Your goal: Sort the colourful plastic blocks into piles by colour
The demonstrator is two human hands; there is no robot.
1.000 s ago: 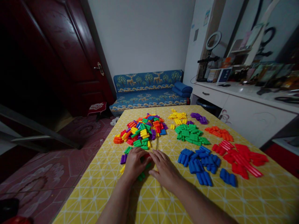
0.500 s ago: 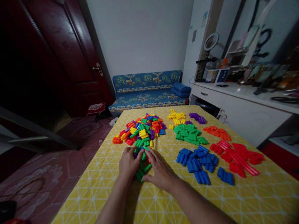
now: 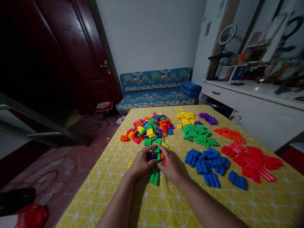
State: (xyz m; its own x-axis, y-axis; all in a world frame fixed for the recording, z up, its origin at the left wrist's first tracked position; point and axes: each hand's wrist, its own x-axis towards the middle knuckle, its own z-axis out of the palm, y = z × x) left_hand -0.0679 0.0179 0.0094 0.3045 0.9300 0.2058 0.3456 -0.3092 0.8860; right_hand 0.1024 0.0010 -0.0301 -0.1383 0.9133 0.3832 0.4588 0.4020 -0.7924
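My left hand [image 3: 142, 161] curls round the left side of a small cluster of plastic toy blocks, with a dark purple block [image 3: 151, 156] between its thumb and fingers. From the right, my right hand [image 3: 170, 165] bends round the same cluster, its fingers by a green block [image 3: 158, 155] and a red-orange block [image 3: 163, 159]. Both thumbs point inward and nearly meet. More green blocks [image 3: 155, 178] lie just below, between my wrists. A yellow block [image 3: 165, 145] rests beyond my right fingertips. My hands partly hide the cluster.
A mixed-colour heap of blocks [image 3: 152, 126] lies beyond my hands. To the right are single-colour groups: blue blocks [image 3: 209, 164], red blocks [image 3: 251, 158], green blocks [image 3: 198, 134], orange blocks [image 3: 230, 135], yellow blocks [image 3: 185, 115] and purple blocks [image 3: 208, 118]. A yellow patterned cloth [image 3: 95, 196] covers the table.
My hands have gone from lying spread over the blocks to cupping them from both sides. Green blocks now show below my thumbs. The view has shifted slightly left.
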